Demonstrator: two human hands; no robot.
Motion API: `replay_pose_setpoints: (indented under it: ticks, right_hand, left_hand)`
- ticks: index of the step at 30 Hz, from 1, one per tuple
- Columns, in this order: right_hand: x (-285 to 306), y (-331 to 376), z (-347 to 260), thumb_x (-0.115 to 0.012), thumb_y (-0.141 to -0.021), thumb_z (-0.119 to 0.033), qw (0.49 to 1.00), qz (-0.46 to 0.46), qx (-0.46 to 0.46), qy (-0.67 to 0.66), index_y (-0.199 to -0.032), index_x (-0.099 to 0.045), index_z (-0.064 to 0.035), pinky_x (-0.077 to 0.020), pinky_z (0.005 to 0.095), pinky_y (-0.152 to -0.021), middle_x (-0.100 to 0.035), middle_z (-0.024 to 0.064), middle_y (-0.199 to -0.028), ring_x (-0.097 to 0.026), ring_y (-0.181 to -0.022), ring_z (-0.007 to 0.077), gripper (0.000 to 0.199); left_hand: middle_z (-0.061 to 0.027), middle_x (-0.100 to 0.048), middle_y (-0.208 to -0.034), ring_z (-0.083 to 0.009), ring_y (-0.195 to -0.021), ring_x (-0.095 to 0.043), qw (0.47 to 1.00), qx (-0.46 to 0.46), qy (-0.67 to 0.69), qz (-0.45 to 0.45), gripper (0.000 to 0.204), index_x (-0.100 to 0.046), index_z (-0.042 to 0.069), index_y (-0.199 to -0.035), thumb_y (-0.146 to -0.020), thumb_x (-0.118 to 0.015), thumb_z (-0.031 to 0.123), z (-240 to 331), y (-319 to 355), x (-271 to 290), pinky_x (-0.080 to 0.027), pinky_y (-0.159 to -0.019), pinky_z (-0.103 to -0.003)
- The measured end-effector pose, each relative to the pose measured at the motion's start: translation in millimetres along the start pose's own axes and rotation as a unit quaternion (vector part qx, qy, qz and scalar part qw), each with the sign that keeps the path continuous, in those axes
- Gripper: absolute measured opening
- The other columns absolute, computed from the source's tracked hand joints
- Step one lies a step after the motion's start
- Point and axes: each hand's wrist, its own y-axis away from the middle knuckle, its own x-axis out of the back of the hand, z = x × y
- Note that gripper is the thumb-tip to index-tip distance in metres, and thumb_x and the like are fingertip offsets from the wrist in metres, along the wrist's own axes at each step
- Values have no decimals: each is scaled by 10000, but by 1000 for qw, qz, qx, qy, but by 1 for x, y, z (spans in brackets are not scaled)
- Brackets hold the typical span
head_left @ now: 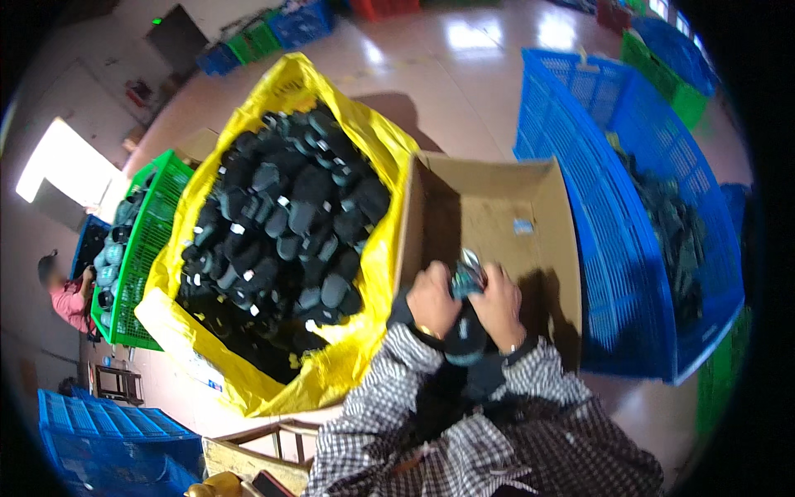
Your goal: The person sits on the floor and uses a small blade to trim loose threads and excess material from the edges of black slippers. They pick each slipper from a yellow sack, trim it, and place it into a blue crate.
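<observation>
My left hand [432, 299] and my right hand [499, 303] are close together over the near edge of an open cardboard box [497, 207]. Both grip a small bundle of dark socks [466, 282] with a teal toe part and a shiny wrapper at its top. More dark sock fabric [465, 340] hangs below between my wrists. My checked sleeves come in from the bottom of the picture.
To the left a yellow bag [364, 132] holds a heap of dark sock pairs [281, 215]. A green crate [157, 215] stands beyond it, with a seated person [70, 298] at far left. A big blue crate [613, 207] with dark socks stands at right. More crates line the far floor.
</observation>
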Motion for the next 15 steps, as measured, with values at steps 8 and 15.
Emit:
replay_pose_setpoints:
  ticks: [8,15]
  right_hand:
    - [31,14,12,-704,-706,-157,996,-53,74,8,-984,-521,-71,-499,446,-647,-589,133,-898,-610,-797,370,344]
    - [12,29,-1,-692,-700,-120,987,-55,148,5,-889,-488,-70,-493,426,-589,-570,118,-807,-615,-732,321,282]
  left_hand:
    - [-203,-535,-1128,-390,-1041,-520,979,-140,90,-116,641,-502,4,-1207,-604,-719,18,4,6,49,-427,-934,-414]
    - [-159,-540,-943,-368,-918,-527,995,-72,58,-46,440,-522,18,-1018,-600,-659,-2,-16,12,22,-445,-790,-417]
